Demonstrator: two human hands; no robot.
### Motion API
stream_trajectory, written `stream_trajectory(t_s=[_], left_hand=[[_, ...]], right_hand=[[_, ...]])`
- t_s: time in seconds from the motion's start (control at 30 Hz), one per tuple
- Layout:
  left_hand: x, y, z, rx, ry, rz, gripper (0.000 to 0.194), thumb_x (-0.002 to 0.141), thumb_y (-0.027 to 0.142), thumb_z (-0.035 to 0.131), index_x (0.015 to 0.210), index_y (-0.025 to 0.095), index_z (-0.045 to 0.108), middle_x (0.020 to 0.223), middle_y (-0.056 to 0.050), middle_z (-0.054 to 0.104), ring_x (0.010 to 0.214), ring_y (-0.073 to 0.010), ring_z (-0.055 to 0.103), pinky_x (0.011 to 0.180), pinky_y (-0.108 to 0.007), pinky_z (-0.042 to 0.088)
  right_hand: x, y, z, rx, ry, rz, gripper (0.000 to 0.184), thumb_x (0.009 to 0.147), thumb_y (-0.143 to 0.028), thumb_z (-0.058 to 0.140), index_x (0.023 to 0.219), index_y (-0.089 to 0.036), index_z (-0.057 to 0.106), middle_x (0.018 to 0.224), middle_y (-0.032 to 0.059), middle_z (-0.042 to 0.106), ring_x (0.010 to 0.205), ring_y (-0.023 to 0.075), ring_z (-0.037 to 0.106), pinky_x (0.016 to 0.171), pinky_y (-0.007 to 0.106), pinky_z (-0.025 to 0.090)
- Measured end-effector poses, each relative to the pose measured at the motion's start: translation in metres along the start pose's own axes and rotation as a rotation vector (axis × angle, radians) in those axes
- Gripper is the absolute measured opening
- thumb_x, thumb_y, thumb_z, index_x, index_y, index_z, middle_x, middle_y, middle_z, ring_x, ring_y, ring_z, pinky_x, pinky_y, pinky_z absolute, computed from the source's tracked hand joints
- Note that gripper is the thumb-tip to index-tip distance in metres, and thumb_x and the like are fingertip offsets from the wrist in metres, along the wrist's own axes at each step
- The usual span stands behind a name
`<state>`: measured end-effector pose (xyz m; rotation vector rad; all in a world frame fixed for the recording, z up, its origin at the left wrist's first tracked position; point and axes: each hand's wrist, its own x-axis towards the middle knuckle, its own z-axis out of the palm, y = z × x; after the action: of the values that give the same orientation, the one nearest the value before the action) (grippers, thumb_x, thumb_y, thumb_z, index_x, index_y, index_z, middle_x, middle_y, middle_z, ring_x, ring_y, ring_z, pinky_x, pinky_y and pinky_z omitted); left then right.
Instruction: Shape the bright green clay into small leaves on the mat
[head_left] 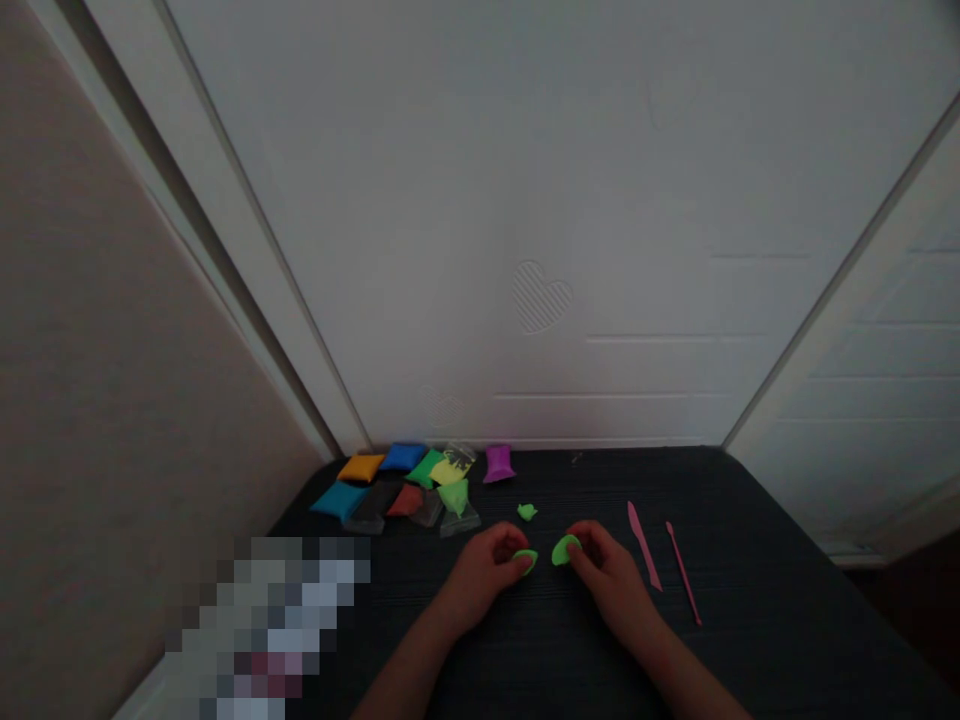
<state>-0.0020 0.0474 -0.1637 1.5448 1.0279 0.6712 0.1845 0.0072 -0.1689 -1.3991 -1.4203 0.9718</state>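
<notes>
My left hand [487, 568] pinches a flattened piece of light green modelling clay [529, 562] between thumb and fingers. Another flat, rounded piece of green clay [564, 550] is held in my right hand [606, 572], thumb across its face. A small gap separates the two pieces, both just above the dark table. Beyond them lies a small crumpled lump of green clay [527, 512]. To the right of my right hand rest a pink plastic knife [643, 545] and a thin pink modelling stick [683, 574].
Clay packets sit at the back left, among them orange [361, 467], blue [403, 457], teal [339, 500], red [409, 500] and light green [454, 498]. A purple packet [499, 463] lies apart from them. A white panel [525, 200] rises behind the black table [540, 660].
</notes>
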Motion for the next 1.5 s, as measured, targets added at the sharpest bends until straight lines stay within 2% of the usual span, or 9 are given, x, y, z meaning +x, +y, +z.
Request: stream_trajectory(t_s=[0.1,0.3,0.5,0.73,0.83,0.97,1.1,1.27,1.5], left_hand=[[0.003,-0.005,-0.001,-0.147,-0.013,-0.042,0.026,0.07,0.036,0.056,0.085,0.015,0.053,0.07,0.0,0.058,0.062,-0.0116,0.052,0.055,-0.023,0.039],[0.004,-0.011,0.001,-0.174,0.033,-0.041,0.033,0.066,0.03,0.061,0.095,0.017,0.052,0.073,0.0,0.058,0.058,-0.0091,0.05,0.05,-0.02,0.036],[0.003,-0.01,0.004,-0.073,0.099,0.002,0.024,0.066,0.031,0.061,0.083,0.016,0.054,0.075,-0.001,0.06,0.066,-0.0116,0.053,0.061,-0.023,0.04],[0.001,-0.006,0.003,-0.114,0.149,0.028,0.027,0.069,0.033,0.059,0.09,0.015,0.059,0.075,-0.002,0.06,0.07,-0.0131,0.053,0.064,-0.024,0.041],[0.001,-0.008,0.003,-0.154,0.127,0.059,0.028,0.069,0.033,0.059,0.091,0.015,0.06,0.079,-0.003,0.06,0.072,-0.0132,0.053,0.066,-0.024,0.041],[0.0,-0.011,0.005,-0.152,0.125,0.089,0.031,0.068,0.032,0.061,0.094,0.016,0.059,0.086,-0.005,0.061,0.079,-0.0149,0.055,0.073,-0.027,0.041],[0.002,-0.013,0.006,-0.152,0.137,0.086,0.032,0.067,0.031,0.062,0.094,0.015,0.058,0.083,-0.004,0.061,0.076,-0.0139,0.056,0.072,-0.027,0.042],[0.002,-0.011,0.01,-0.135,0.176,0.109,0.029,0.066,0.03,0.062,0.092,0.016,0.057,0.08,-0.003,0.062,0.074,-0.0141,0.057,0.07,-0.027,0.044],[-0.007,0.001,0.012,0.097,0.283,0.21,0.03,0.07,0.035,0.059,0.095,0.019,0.058,0.087,-0.003,0.063,0.079,-0.0162,0.059,0.073,-0.03,0.045]], right_hand=[[0.0,0.002,0.0,0.031,-0.001,0.006,0.016,0.08,-0.034,0.045,0.086,-0.02,0.05,0.074,0.0011,0.059,0.068,0.0158,0.055,0.06,0.027,0.042],[0.001,0.003,0.001,0.0,0.02,0.002,0.015,0.079,-0.035,0.045,0.083,-0.021,0.05,0.072,0.0003,0.058,0.066,0.0157,0.055,0.058,0.026,0.041],[-0.001,0.002,0.001,-0.058,0.031,-0.014,0.015,0.08,-0.034,0.042,0.084,-0.022,0.05,0.072,0.0002,0.057,0.065,0.0153,0.054,0.057,0.026,0.041],[-0.002,0.001,-0.005,-0.426,0.111,-0.089,0.017,0.08,-0.031,0.039,0.087,-0.021,0.051,0.076,0.0022,0.058,0.069,0.0177,0.054,0.063,0.03,0.04],[0.0,0.005,-0.006,-0.556,0.078,-0.097,0.019,0.08,-0.03,0.039,0.089,-0.021,0.053,0.081,0.0041,0.059,0.074,0.0195,0.055,0.066,0.032,0.041],[0.002,0.011,-0.004,-0.623,0.073,-0.133,0.02,0.079,-0.028,0.041,0.092,-0.019,0.054,0.087,0.0057,0.059,0.081,0.0204,0.055,0.073,0.034,0.041],[0.004,0.014,-0.005,-0.643,0.117,-0.159,0.021,0.077,-0.026,0.045,0.093,-0.018,0.055,0.091,0.0072,0.058,0.088,0.0216,0.053,0.079,0.035,0.04],[0.001,0.006,-0.007,-0.572,0.174,-0.25,0.019,0.079,-0.027,0.045,0.093,-0.018,0.055,0.094,0.0075,0.056,0.093,0.0211,0.05,0.083,0.036,0.039],[-0.01,-0.004,-0.003,-0.591,0.123,-0.442,0.018,0.078,-0.032,0.052,0.091,-0.023,0.059,0.097,0.0053,0.056,0.094,0.0206,0.05,0.082,0.038,0.038]])
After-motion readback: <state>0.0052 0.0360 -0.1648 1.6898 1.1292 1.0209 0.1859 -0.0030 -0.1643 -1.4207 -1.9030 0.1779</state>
